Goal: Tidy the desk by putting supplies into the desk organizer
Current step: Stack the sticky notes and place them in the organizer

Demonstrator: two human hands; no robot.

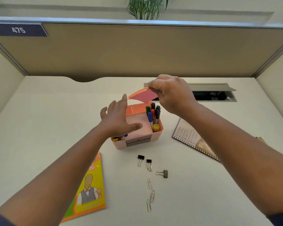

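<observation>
A pink desk organizer (138, 126) stands mid-desk, with several markers (153, 111) and a yellow-capped glue stick (156, 127) upright in its right compartment. My right hand (171, 93) pinches a bent pad of pink sticky notes (145, 96) above the organizer's back edge. Spread with straight fingers, my left hand (118, 119) hovers over the organizer's left side and hides part of it. On the desk in front lie three black binder clips (140, 159) and three paper clips (151, 194).
A yellow and orange booklet (90, 190) lies at the front left. A spiral calendar (194, 139) lies to the right, partly under my right forearm. An open cable hatch (212, 93) sits at the back right. Beige partition walls enclose the white desk (47, 119).
</observation>
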